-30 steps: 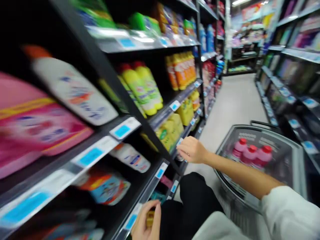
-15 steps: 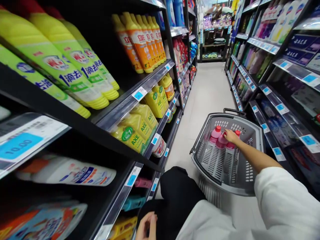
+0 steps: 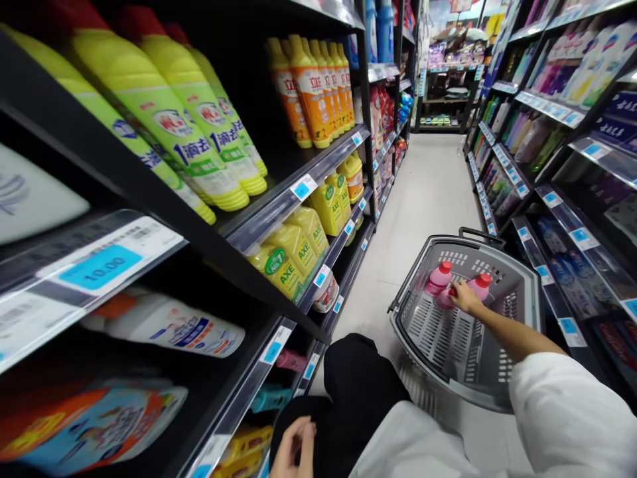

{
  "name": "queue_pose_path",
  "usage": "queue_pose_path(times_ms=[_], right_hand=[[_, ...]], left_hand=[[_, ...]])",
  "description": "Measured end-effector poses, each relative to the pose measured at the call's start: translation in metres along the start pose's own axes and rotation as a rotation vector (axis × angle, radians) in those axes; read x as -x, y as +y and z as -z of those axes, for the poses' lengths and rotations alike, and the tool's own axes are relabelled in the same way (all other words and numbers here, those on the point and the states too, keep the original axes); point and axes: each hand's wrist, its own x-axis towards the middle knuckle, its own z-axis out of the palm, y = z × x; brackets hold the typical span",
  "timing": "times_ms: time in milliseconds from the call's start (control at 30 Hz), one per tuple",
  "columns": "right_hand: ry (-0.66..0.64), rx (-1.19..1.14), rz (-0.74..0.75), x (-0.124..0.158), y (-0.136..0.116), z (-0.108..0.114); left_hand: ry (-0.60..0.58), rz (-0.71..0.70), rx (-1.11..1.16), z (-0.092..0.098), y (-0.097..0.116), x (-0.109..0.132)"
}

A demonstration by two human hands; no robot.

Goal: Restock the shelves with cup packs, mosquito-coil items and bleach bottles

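Observation:
A grey plastic shopping basket (image 3: 517, 345) with perforated walls stands on the floor in front of me to the right. Inside it, near the far end, are three pink bottles with red caps. My right hand (image 3: 466, 297) reaches in from the right and grips the middle pink bottle (image 3: 444, 300) by its cap; that bottle appears tilted. Another pink bottle (image 3: 438, 279) stands to its left, and a third pink bottle (image 3: 480, 285) is to its right, partly behind my hand. My left hand (image 3: 293, 448) rests by my dark-trousered leg, its fingers loosely curled and nothing visible in them.
The left shelf (image 3: 328, 156) runs close beside me with green-labelled yellow bottles (image 3: 199, 126), orange bottles (image 3: 311, 86) and AXE jugs (image 3: 298, 249). Another shelf (image 3: 572, 232) borders the basket on the right. Pale floor (image 3: 423, 179) stretches between them to a far display rack (image 3: 448, 99).
My right hand has drawn the middle bottle slightly toward me, out of line with the other two. The whole view has shifted a little, so shelves and basket appear farther right and lower.

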Motion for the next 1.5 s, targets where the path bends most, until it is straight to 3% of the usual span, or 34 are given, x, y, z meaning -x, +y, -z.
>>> queue_pose_path(times_ms=[133,267,333,467,533,600,667,733,833,900,1000,1100,1233,1367,1500], right_hand=[[0.089,-0.007,0.12,0.023,-0.008,0.036],[0.349,-0.126,0.356,0.059,-0.035,0.104],[0.501,-0.249,0.534,0.088,-0.06,0.148],[0.64,-0.452,0.853,0.157,-0.12,0.233],[0.694,-0.609,0.902,0.186,-0.148,0.263],[0.655,-0.82,0.939,0.207,-0.174,0.28],[0.501,-1.055,1.022,0.218,-0.198,0.285],[0.277,-1.28,1.147,0.224,-0.224,0.279],[-0.033,-1.543,1.252,0.232,-0.272,0.26],[-0.225,-1.638,1.249,0.238,-0.307,0.245],[-0.5,-1.723,1.233,0.251,-0.355,0.229],[-0.659,-1.831,1.187,0.259,-0.39,0.223],[-0.774,-1.843,1.093,0.262,-0.414,0.228],[-0.666,-1.684,1.025,0.266,-0.416,0.233],[-0.603,-1.477,1.171,0.275,-0.411,0.234]], left_hand=[[-0.116,-0.052,-0.061,-0.001,0.005,-0.012],[-0.176,-0.185,-0.071,-0.009,0.02,-0.009],[-0.219,-0.214,-0.046,-0.014,0.03,-0.005],[-0.262,-0.251,0.045,-0.018,0.049,0.001],[-0.27,-0.26,0.104,-0.016,0.063,0.002],[-0.286,-0.277,0.195,-0.011,0.081,0.003],[-0.333,-0.306,0.314,-0.004,0.103,0.005],[-0.457,-0.328,0.434,0.003,0.127,0.01],[-0.827,-0.262,0.618,0.01,0.154,0.023],[-1.027,-0.157,0.75,0.01,0.161,0.035],[-1.093,0.007,0.9,0.005,0.157,0.052],[-1.045,0.09,0.996,0.002,0.152,0.065],[-0.742,0.044,1.09,0.014,0.158,0.071],[-0.475,-0.152,0.932,0.046,0.181,0.063],[-0.278,-0.385,0.793,0.091,0.214,0.053]])
